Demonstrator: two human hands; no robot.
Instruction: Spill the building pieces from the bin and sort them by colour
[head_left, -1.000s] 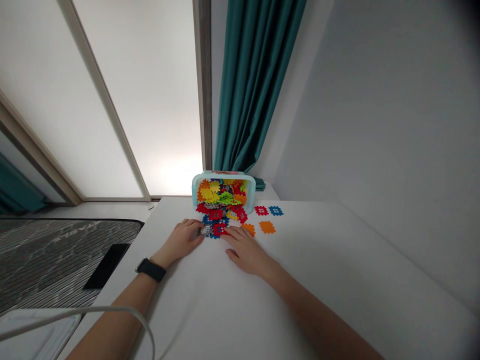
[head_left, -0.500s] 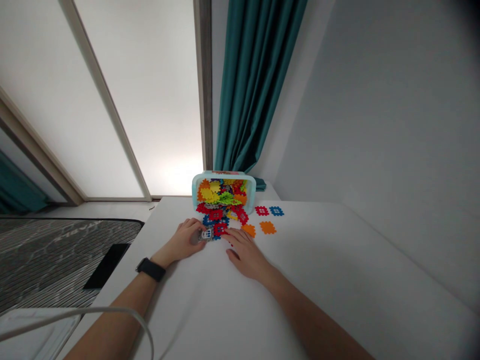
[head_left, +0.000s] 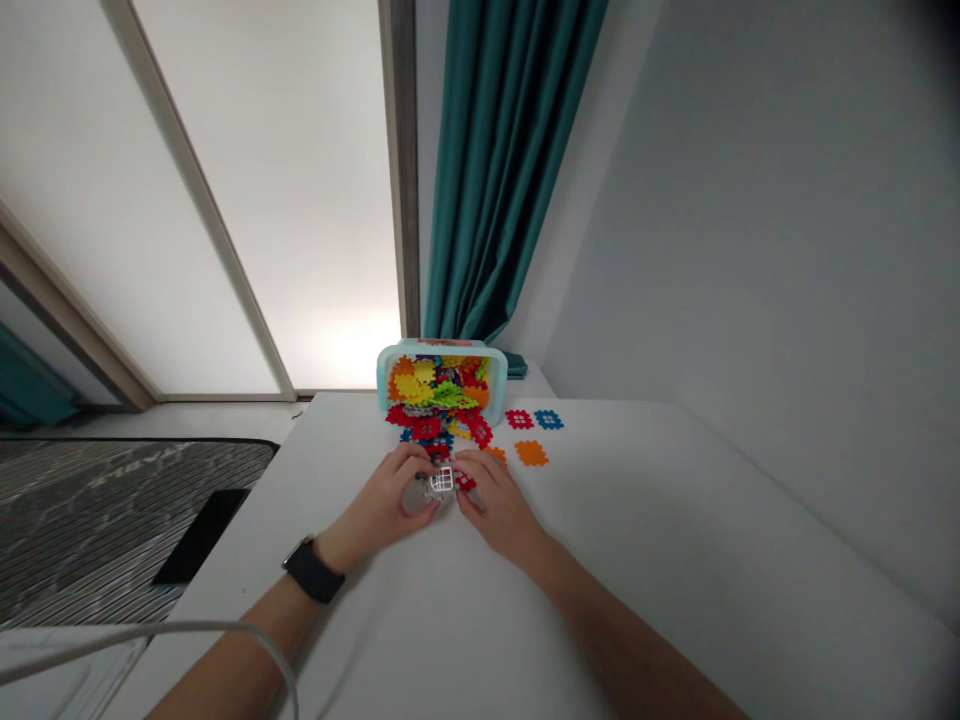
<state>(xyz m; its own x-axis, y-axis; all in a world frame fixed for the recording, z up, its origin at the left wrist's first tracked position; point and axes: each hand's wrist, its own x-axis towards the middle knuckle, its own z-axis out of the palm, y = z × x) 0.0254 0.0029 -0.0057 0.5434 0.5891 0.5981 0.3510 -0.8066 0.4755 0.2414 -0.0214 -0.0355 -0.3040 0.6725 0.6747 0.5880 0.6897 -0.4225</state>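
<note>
Between thumb and fingers, my left hand (head_left: 388,497) grips a grey interlocking building tile (head_left: 442,482) with a white window-like grid. My right hand (head_left: 501,507) is closed on a red interlocking building tile (head_left: 466,481), partly covered by the fingers. The two tiles meet edge to edge; whether they are locked together I cannot tell. Just beyond my hands, several red and blue tiles (head_left: 426,429) spill from a light-blue tub (head_left: 497,378) lying on its side, full of yellow, green, orange and red tiles.
On the white table (head_left: 465,620), a red tile (head_left: 519,419), a blue tile (head_left: 549,420) and an orange tile (head_left: 532,453) lie right of the tub. A white cable (head_left: 225,627) loops across my left forearm. Teal curtains (head_left: 495,200) hang behind the table.
My right hand has taken hold of a red tile. My left hand has moved right and nearer to me with the grey tile, and the two hands are now closer together.
</note>
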